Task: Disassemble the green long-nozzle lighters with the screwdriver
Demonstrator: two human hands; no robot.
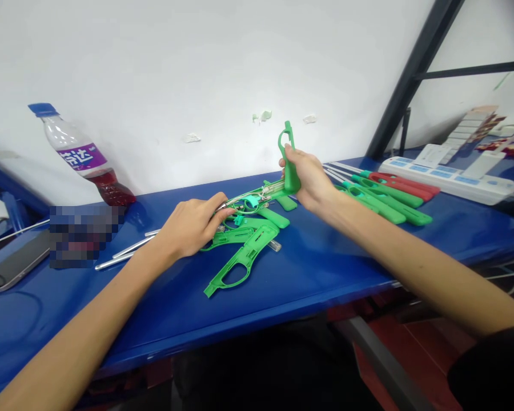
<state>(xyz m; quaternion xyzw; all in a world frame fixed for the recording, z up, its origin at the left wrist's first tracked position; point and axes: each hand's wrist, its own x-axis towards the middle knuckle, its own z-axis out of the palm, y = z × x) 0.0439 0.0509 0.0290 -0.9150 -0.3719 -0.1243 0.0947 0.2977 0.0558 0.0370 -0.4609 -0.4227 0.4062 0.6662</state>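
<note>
My left hand (197, 225) pinches the metal neck end of an opened green utility lighter (252, 201), whose inner parts lie bare in its lower shell. A turquoise trigger sits in the middle of it. In my right hand (310, 180) a second green shell half (289, 171) stands upright, its ring-shaped trigger opening at the top. The bottom of this half meets the far end of the opened lighter; whether they are joined, I cannot tell. Loose green shell halves (235, 265) lie below my hands, with a clear tube (274, 245) beside them.
Several green lighters (392, 197) and red ones (405, 184) lie at the right near a white power strip (448, 178). Metal rods (124, 252) rest left of my left hand. A soda bottle (85, 157) and a phone (17, 260) are on the blue table (308, 274).
</note>
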